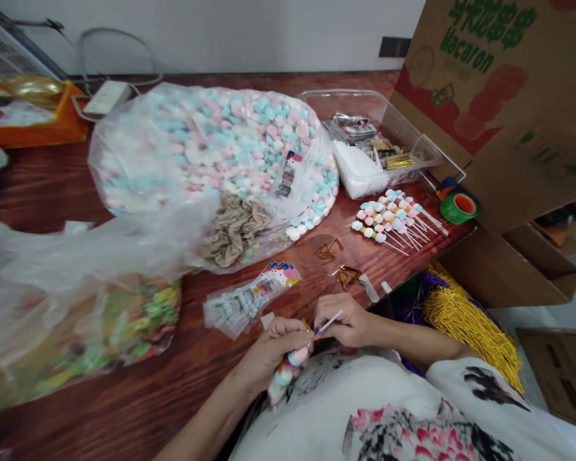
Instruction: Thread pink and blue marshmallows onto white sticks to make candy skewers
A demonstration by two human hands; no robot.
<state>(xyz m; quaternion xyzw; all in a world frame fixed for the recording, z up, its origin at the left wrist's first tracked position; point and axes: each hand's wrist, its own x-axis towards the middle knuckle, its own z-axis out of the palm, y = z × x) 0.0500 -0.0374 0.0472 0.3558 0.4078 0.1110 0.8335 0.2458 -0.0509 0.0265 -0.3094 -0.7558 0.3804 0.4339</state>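
Note:
My left hand [285, 339] is closed around a bagged marshmallow skewer [284, 372], held low in front of my body. Pink, blue and white pieces show through its clear wrapper, and the white stick [333, 320] points up to the right. At the gathered neck of the wrapper, a gold twist tie [308, 326] shows between my hands. My right hand [343, 319] is pinched closed at that neck, beside the stick; its fingertips are partly hidden. Loose gold twist ties [348, 276] lie just beyond it. Flat printed wrappers [252, 298] are fanned out beyond my left hand.
A large bag of marshmallows [211, 141] covers the back, with a brown cloth [235, 230] against it. At left lies a bag of colourful candy [148, 314]. Several skewers [388, 214], a clear tub [365, 179] and green tape [458, 207] sit right, near a carton [518, 128].

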